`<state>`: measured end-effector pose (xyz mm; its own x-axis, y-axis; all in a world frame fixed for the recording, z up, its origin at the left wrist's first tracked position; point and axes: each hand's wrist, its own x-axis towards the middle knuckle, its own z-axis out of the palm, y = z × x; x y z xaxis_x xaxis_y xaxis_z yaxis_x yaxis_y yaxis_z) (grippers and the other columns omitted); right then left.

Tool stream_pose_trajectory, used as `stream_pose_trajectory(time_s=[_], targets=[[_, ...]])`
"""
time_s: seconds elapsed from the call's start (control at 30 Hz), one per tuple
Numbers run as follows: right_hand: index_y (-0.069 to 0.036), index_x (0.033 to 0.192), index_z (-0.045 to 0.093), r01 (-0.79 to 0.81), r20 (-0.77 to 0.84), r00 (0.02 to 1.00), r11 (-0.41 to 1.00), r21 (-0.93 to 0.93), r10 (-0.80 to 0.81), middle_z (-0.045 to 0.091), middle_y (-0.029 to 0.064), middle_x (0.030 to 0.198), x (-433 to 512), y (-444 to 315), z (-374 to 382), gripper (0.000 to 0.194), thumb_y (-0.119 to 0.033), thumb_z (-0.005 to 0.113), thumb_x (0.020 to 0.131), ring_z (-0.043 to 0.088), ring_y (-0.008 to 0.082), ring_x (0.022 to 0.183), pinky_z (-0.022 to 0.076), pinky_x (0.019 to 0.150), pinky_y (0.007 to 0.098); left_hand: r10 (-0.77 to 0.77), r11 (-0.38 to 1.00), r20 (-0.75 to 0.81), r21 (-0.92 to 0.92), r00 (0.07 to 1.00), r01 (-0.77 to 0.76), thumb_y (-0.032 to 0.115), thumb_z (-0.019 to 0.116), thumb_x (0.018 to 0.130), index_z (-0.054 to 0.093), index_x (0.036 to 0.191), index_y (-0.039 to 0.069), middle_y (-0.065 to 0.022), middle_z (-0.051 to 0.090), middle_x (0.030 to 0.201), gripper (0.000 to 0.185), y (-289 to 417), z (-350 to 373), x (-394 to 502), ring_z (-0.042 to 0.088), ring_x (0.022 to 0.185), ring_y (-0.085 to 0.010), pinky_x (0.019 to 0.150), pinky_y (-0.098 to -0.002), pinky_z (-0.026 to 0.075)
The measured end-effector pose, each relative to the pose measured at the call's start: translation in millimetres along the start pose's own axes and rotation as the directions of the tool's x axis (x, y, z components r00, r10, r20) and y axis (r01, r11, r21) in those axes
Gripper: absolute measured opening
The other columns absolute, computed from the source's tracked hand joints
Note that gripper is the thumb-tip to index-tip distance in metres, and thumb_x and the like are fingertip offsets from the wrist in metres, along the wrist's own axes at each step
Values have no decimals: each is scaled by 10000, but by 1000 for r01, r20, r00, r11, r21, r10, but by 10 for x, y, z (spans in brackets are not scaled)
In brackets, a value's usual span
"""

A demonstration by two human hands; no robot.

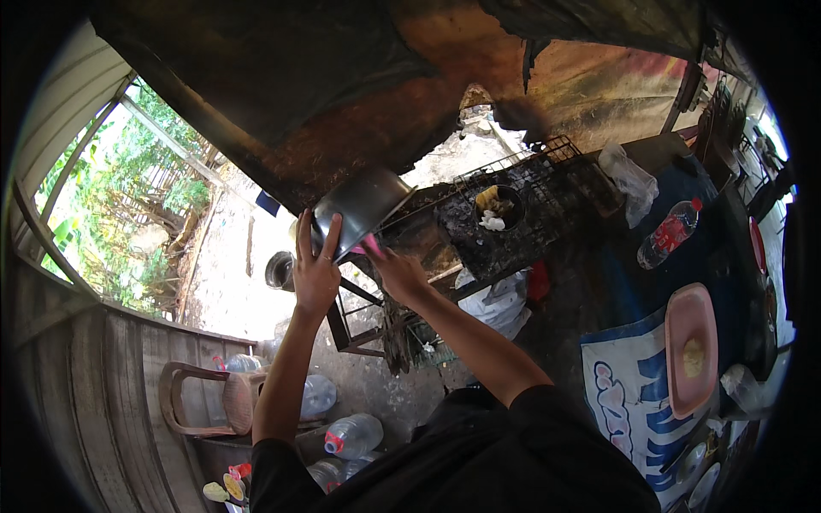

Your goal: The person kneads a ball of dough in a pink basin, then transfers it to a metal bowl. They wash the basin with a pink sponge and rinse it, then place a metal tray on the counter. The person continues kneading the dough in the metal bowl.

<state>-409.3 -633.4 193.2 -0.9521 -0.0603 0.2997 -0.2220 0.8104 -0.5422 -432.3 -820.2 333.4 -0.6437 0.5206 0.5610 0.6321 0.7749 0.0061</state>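
Observation:
A metal basin point(371, 204) is raised and tilted in front of me, over the gap beside a sooty stand. My left hand point(315, 276) is spread against the basin's near side, its fingers on the outer wall and rim. My right hand point(399, 274) is shut on something pink point(368, 245), perhaps a cloth or sponge, at the basin's lower edge; most of it is hidden by the fingers. Below the basin, a dark round container point(280, 270) stands outside on the bright ground.
A charred grill stand point(513, 224) holds a pot with scraps point(497, 208). At right are a plastic bottle point(670, 234), a plastic bag point(628, 183) and a pink tray point(691, 359). Large water bottles point(354, 436) and a plastic chair point(240, 404) are at lower left.

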Motion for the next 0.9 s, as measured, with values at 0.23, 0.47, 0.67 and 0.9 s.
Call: stream_pose_trajectory(time_s=[0.23, 0.47, 0.67, 0.9], targets=[[-155, 1574, 370, -158, -74, 984, 984, 84, 164, 679, 176, 1082, -280, 4, 35, 743, -53, 629, 885, 722, 365, 874, 579, 742, 474, 38, 999, -80, 17, 996, -36, -155, 556, 695, 464, 1570, 294, -250, 282, 1627, 987, -19, 69, -18, 343, 1493, -477, 989, -482, 577], [-107, 1152, 709, -452, 92, 890, 891, 38, 447, 748, 175, 1042, -397, 303, 42, 261, -99, 611, 911, 704, 390, 1033, 546, 855, 509, 14, 997, -145, -69, 989, -24, -149, 552, 705, 465, 1567, 277, -252, 260, 1637, 965, 52, 92, 109, 305, 1507, -484, 1039, -491, 546], [-20, 1051, 685, -319, 132, 914, 480, 817, 383, 544, -5, 708, -334, 450, -258, 290, -285, 568, 1072, 489, 93, 611, 404, 574, 319, -210, 956, -169, -244, 963, 166, -118, 484, 810, 383, 1611, 178, -272, 247, 1636, 860, 64, -74, 208, 383, 1451, -496, 1082, -511, 482], [-10, 1042, 700, -403, 197, 855, 376, 835, 479, 568, -2, 713, -288, 277, -318, 299, -298, 622, 1058, 519, 77, 629, 416, 584, 320, -257, 903, -185, -396, 949, 167, -151, 496, 755, 396, 1610, 200, -230, 223, 1666, 930, 371, -139, -1, 388, 1451, -486, 1107, -486, 459]])
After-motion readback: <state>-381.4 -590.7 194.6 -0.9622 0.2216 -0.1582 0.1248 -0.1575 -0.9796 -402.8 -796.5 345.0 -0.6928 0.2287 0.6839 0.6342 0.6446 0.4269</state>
